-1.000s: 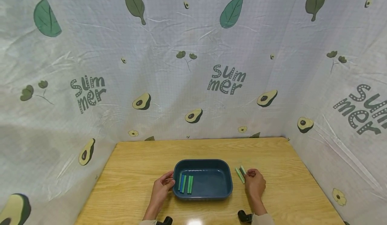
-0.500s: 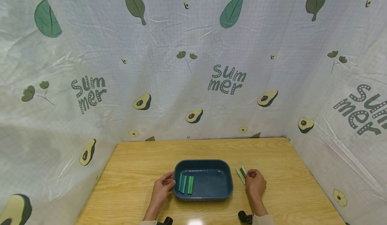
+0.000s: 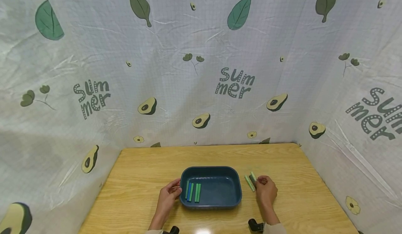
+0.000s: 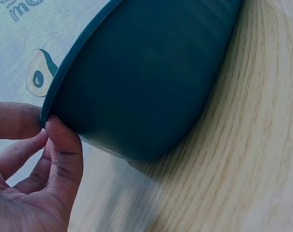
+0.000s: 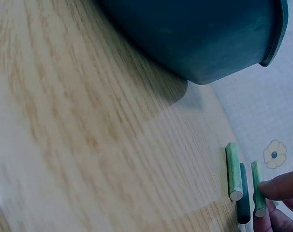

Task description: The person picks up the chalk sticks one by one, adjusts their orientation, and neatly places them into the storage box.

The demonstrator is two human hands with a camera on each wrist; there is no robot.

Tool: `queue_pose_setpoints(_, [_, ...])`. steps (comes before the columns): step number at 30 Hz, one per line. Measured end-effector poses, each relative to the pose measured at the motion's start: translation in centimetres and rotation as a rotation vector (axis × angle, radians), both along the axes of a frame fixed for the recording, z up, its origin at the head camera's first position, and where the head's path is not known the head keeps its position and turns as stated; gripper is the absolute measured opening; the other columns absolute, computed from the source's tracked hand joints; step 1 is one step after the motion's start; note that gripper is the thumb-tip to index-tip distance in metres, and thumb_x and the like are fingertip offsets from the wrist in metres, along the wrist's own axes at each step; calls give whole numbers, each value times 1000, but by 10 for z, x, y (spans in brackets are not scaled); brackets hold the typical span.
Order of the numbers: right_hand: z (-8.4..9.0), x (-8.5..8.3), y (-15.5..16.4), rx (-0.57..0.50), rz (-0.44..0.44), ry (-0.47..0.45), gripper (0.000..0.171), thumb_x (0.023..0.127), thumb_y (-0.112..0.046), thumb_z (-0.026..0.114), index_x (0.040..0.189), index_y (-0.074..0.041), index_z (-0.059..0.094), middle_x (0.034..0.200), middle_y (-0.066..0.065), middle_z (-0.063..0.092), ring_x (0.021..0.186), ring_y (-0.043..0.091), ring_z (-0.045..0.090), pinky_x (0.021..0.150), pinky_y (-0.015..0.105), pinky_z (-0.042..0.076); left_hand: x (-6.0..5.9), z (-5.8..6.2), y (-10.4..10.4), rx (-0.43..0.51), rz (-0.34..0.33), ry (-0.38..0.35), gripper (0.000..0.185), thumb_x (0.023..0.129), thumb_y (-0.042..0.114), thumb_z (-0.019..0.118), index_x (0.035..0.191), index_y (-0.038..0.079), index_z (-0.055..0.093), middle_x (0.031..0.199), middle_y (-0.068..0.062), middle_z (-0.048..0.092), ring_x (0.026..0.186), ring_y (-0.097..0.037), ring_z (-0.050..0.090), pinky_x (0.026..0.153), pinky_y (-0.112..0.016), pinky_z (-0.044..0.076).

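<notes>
A dark teal tray (image 3: 233,187) sits on the wooden table, holding several blue and green sticks (image 3: 193,191) side by side at its left end. My left hand (image 3: 177,189) pinches the tray's left rim, and the left wrist view shows the thumb and fingers (image 4: 59,140) on the rim of the tray (image 4: 146,82). Right of the tray, three sticks (image 3: 250,181) lie on the table: a green stick (image 5: 233,171), a dark one (image 5: 242,195) and another green one (image 5: 256,183). My right hand (image 5: 267,205) pinches the near end of that last stick.
The table (image 3: 144,171) is walled on three sides by a white cloth printed with avocados and leaves (image 3: 201,87). In the right wrist view the tray's outer wall (image 5: 195,34) stands to the left of the sticks, with bare wood between.
</notes>
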State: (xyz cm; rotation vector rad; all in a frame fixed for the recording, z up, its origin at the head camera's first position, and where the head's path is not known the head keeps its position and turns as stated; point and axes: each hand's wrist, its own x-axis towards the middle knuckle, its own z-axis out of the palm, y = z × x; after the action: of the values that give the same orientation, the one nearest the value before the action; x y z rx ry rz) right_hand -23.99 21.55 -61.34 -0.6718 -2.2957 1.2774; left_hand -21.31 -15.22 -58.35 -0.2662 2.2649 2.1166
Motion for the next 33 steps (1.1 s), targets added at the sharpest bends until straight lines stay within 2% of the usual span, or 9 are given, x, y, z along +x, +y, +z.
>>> queue_pose_setpoints(5, [2,-1,1,-11,2,-7,14,82,-9,71,94,-2,69,91,19,72,81,33,66,66,32,43,-1,2,0,4,-2,4,43,92,-1,60,135,-3,56,125,-23,58,103,-20,61,72,-27,54])
queue_pose_setpoints(14, [3,0,2,-14,17,-25,14,83,-8,70,95,-1,69,93,21,73,86,36,67,71,38,45,-2,1,0,9,2,-1,43,92,0,61,135,-3,56,124,-23,58,97,-13,60,71,-26,53])
queue_pose_setpoints(26, [9,-2,1,-23,19,-6,14,84,-9,70,95,-1,69,93,21,73,85,33,67,69,32,43,-2,3,-1,5,-7,12,42,93,0,59,135,-2,56,126,-23,57,96,-11,60,73,-26,54])
queue_pose_setpoints(33, [9,2,1,-29,19,-13,15,84,-9,70,96,0,69,93,22,72,84,33,67,68,31,43,-2,-1,-1,11,-9,4,42,93,-2,59,135,-4,55,124,-22,57,96,-11,59,73,-25,54])
